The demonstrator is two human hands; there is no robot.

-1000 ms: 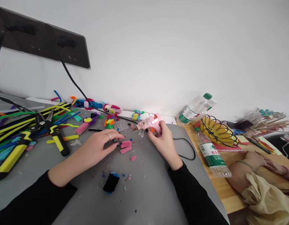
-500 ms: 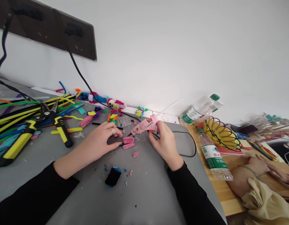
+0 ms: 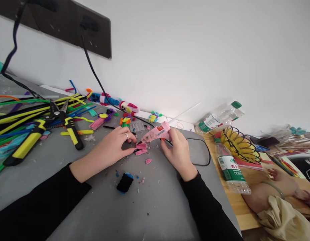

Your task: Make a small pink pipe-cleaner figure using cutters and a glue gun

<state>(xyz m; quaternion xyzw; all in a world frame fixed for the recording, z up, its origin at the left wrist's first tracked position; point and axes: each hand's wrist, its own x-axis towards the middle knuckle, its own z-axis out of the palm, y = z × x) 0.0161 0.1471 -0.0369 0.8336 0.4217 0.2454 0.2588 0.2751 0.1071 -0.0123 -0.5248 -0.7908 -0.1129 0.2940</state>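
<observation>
My right hand (image 3: pixel 178 150) is wrapped round the handle of a pink glue gun (image 3: pixel 155 133), a glue stick (image 3: pixel 186 112) poking out of its back. The nozzle points left, at a bundle of short pink pipe cleaner pieces (image 3: pixel 141 151). On the left side of that bundle, my left hand (image 3: pixel 120 142) closes its thumb and fingers around its dark end. A small loose pink piece (image 3: pixel 148 161) lies just below. Nearer to me rests a fuzzy black pipe cleaner block (image 3: pixel 125 182) with blue edges.
Yellow-black pliers (image 3: pixel 57 117) lie on a pile of coloured pipe cleaners (image 3: pixel 19 117) at left. Several small pipe cleaner figures (image 3: pixel 103 98) line the wall. Plastic bottles (image 3: pixel 231 172), a yellow wire basket (image 3: pixel 239 144) and another person's arm (image 3: pixel 270 187) are at right.
The whole view has shifted slightly, so things on the left sit further right. Both hands keep their grips, with the nozzle still at the pink bundle. The other person's hand has moved.
</observation>
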